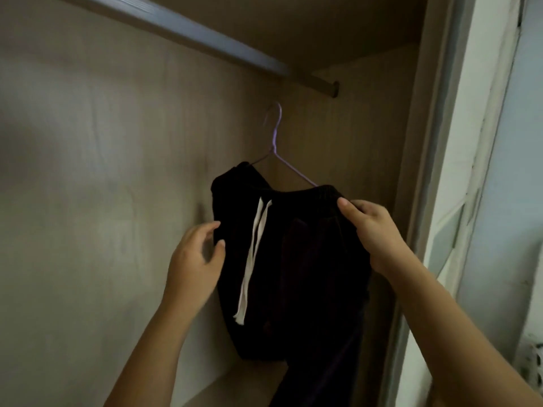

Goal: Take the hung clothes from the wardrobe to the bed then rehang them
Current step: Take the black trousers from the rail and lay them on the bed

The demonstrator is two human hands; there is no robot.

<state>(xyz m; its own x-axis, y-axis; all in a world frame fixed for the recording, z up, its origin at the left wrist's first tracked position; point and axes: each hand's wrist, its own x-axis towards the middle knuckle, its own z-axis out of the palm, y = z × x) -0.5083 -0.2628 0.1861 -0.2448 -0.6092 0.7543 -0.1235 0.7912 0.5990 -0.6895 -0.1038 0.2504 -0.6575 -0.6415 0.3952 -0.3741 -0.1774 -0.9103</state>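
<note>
Dark trousers (296, 259) are gripped at the waistband by the right hand (374, 233), fingers curled over the elastic; the left hand (194, 259) is curled at their other edge, too blurred for a grip to be judged. They are draped on a purple wire hanger (276, 142) just below the rail (205, 33). The hanger is best kept level so nothing slides off. The hook seems clear of the rail, though uncertainly; the legs are cut off

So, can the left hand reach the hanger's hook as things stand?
Probably yes: the left hand is beside the black trousers, and the space up to the hook of the purple hanger looks unobstructed.
</note>
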